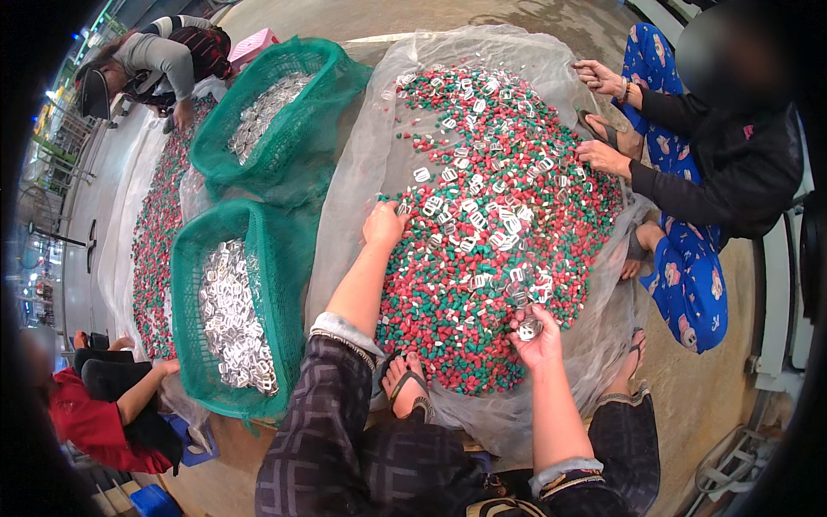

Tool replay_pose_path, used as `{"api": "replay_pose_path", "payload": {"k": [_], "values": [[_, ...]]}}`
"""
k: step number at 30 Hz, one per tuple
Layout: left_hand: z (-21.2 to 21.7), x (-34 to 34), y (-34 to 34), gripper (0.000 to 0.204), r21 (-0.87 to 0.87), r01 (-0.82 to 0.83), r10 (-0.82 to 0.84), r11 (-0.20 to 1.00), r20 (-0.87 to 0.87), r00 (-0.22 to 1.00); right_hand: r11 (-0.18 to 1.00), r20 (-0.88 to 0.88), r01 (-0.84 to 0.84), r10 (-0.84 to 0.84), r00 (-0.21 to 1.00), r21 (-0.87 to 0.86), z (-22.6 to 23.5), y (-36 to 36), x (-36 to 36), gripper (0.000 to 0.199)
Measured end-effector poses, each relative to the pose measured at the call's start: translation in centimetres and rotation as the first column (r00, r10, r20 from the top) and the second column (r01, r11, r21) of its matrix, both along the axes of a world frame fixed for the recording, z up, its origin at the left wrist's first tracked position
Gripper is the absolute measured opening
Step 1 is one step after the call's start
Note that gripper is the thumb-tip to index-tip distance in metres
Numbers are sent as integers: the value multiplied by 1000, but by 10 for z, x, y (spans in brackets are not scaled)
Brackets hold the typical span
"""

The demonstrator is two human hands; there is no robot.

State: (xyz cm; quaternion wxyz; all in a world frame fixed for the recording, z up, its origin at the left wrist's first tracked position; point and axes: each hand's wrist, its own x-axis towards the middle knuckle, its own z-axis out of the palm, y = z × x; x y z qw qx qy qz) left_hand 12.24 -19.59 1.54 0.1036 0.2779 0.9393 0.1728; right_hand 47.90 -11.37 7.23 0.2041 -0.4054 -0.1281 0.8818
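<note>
A wide heap of small red, green and white pebble-like pieces (pixel 482 345) lies on a pale mesh sheet (pixel 353 189) before me. Silvery metal slide buckles (pixel 508 222) are scattered over and among the pieces. At the heap's left edge my left hand (pixel 385 226) is closed, its fingertips pinching what looks like one buckle (pixel 403 208). Near the front right of the heap, my right hand (pixel 539 338) is turned partly palm up. Its fingers curl round a few metal buckles (pixel 529 328), just above the pieces.
Two green mesh-lined baskets (pixel 183 332) to my left hold many buckles. Across the heap on the right sits a person in a black top (pixel 724 185), both hands at its edge. Further left, two people (pixel 164 65) (pixel 95 414) work along another strip of pieces (pixel 155 258).
</note>
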Motion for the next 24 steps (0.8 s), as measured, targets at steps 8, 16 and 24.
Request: {"api": "replay_pose_path", "payload": {"k": [8,16,24], "values": [[16,-12,30,27,-52,7,-9,999,-40,999,988,24,155,-155,988,29,-3,28,21,12],[-12,-69,82,26,359,-739,53,570,882,469,968,112,248,-251,962,38,-9,53,50,26],[-13,-34,114,36,-100,-48,59,994,109,992,969,129,246,-246,961,18,-12,57,66,26]]}}
